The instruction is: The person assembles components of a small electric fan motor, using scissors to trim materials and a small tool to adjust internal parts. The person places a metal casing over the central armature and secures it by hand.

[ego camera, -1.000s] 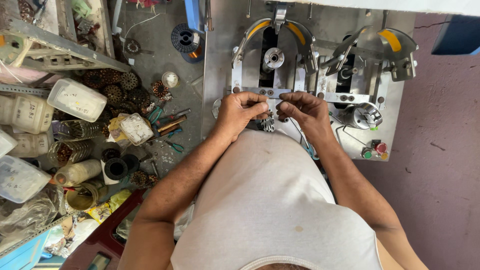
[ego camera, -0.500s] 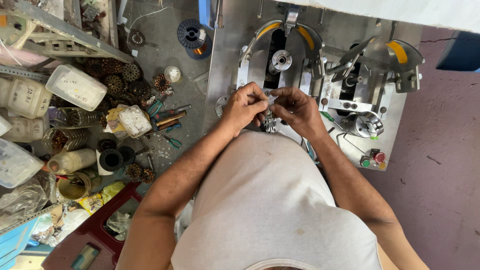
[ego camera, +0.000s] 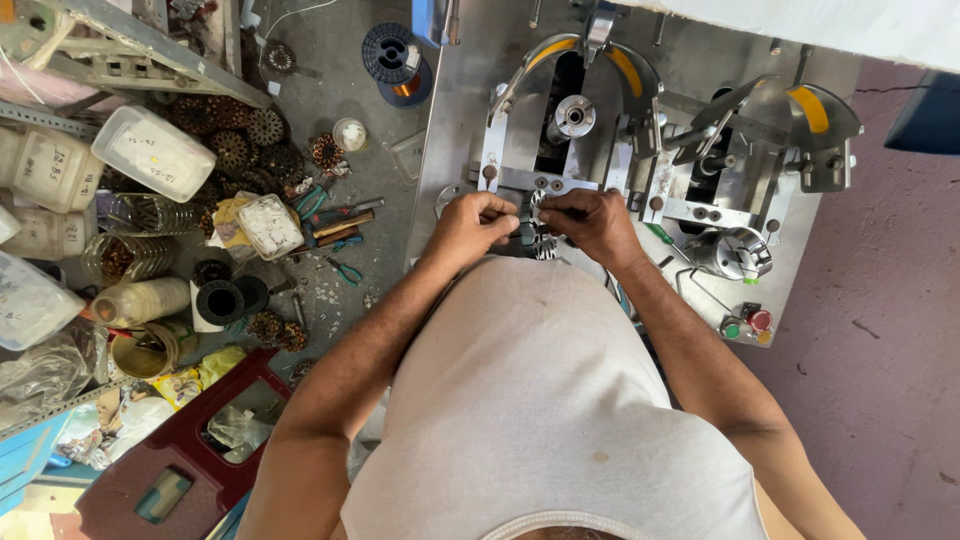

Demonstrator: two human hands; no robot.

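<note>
Steel machine plate [ego camera: 455, 120], hands [ego camera: 478, 222] on stator [ego camera: 535, 238]

small toothed metal part [ego camera: 540, 240] mostly hidden behind fingers [ego camera: 500, 212], grip unclear

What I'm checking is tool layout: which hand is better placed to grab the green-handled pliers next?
Probably the left hand. The green-handled pliers lie on the bench on its side, while the right hand would have to cross the toothed metal part both hands hold.
</note>
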